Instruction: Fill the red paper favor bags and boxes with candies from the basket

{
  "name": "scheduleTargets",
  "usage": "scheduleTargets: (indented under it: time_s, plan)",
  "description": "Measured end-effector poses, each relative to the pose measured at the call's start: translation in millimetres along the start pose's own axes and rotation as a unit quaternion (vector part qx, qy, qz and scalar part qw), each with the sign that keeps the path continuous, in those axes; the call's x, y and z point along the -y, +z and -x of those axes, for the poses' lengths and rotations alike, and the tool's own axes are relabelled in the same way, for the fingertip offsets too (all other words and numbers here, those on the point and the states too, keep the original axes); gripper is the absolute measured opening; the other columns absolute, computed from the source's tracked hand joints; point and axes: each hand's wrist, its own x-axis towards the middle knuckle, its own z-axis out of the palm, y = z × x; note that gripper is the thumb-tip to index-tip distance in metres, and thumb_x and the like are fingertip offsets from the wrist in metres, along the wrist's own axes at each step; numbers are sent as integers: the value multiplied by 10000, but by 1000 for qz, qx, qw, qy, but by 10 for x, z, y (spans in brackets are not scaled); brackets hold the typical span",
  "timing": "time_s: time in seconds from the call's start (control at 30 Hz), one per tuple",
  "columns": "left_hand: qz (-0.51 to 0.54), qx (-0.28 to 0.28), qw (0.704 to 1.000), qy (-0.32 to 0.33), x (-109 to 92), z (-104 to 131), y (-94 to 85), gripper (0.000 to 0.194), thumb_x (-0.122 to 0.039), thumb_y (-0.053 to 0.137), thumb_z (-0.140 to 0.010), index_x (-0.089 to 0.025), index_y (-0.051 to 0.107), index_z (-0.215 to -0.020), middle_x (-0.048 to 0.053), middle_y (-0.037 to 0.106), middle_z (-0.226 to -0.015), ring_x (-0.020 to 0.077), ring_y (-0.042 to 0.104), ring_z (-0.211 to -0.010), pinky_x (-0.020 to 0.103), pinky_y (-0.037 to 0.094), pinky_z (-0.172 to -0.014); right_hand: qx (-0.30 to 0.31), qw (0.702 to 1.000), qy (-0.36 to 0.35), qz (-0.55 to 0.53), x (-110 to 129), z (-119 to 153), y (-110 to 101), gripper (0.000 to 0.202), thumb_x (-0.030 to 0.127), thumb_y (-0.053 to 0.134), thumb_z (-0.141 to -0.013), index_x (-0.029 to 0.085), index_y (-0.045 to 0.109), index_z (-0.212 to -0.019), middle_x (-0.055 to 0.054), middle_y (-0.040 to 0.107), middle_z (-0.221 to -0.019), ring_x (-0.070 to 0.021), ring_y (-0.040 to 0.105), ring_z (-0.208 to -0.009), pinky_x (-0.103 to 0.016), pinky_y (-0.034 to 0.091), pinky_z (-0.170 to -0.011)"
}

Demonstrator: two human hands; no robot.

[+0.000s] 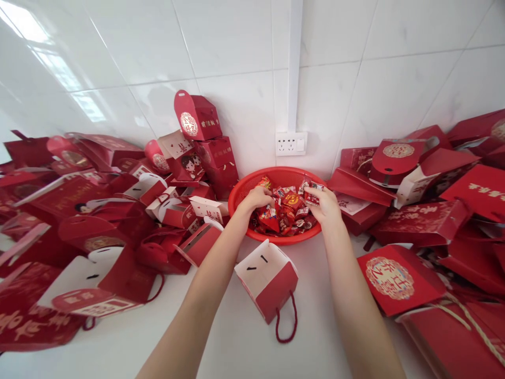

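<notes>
The right grip [324, 204] has a red-and-white packet [313, 196] pinched between thumb and fingers; the left grip [258, 198] is lowered onto the wrapped sweets [291, 202], its fingertips bent over a larger red packet [269, 217], though I cannot tell whether they have closed on anything; the sweets lie below and between both grips, inside the red basket [284, 240]; picking here is probably best done with a light pinch on the wrapper's crimped end, since slick film would likely slip from a loose hold; sorting from the top of the heap should keep neighbours from being dragged over the rim; nearer the body than either grip, between the forearms, an open red box [274, 292] stands on the desk [307, 337]; its cord handle [284, 341] hangs towards the wearer, so sleeves and wrists should stay well clear.
</notes>
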Motion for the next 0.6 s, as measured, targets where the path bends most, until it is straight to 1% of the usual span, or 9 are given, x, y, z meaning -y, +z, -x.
scheduleTargets:
  time_s: [0.1, 0.2, 0.27, 0.33, 0.47, 0.6]
  plan:
    - [49, -59, 997, 15, -22, -7, 20, 387, -122, 757, -558, -179, 799, -938, 58, 790, -984, 272, 720, -962, 332, 553, -892, 15, 1000, -2, 16, -20, -33, -25, 243, 86, 754, -471, 196, 650, -661, 31, 711, -619, -172, 676, -605, -310, 569, -615]
    - [106, -129, 985, 44, -39, -20, 20, 421, -111, 715, -627, -163, 785, -1039, 79, 786, -1056, 260, 717, -1003, 348, 541, -949, 32, 999, -3, 36, -36, -47, -40, 263, 95, 755, -446, 197, 660, -669, 28, 717, -628, -180, 674, -612, -311, 559, -604]
    - [142, -170, 973, 65, -43, -29, 13, 384, -117, 704, -663, -154, 783, -1037, 92, 784, -1071, 258, 712, -1037, 356, 531, -981, 46, 998, -4, 51, -39, -39, -41, 299, 99, 765, -431, 202, 674, -697, 34, 715, -633, -177, 672, -630, -304, 549, -616]
    - [174, -201, 960, 84, -41, -40, 4, 308, -136, 712, -682, -155, 789, -980, 97, 785, -1064, 264, 705, -1067, 372, 517, -1013, 61, 996, -5, 67, -38, -21, -35, 344, 104, 774, -417, 201, 692, -737, 36, 712, -639, -176, 676, -658, -302, 542, -646]
    - [232, -234, 937, 113, -32, -60, 1, 182, -184, 709, -724, -162, 786, -887, 87, 791, -1005, 269, 711, -1034, 391, 522, -1007, 90, 991, -2, 100, -37, 17, -20, 357, 134, 785, -406, 191, 704, -748, 20, 726, -684, -193, 687, -715, -334, 543, -725]
    - [278, -242, 921, 128, -33, -82, 15, 166, -183, 683, -738, -145, 772, -872, 84, 787, -970, 243, 718, -942, 365, 551, -935, 107, 984, 1, 140, -46, 31, -15, 330, 129, 782, -396, 187, 715, -714, 12, 728, -689, -186, 665, -692, -352, 531, -762]
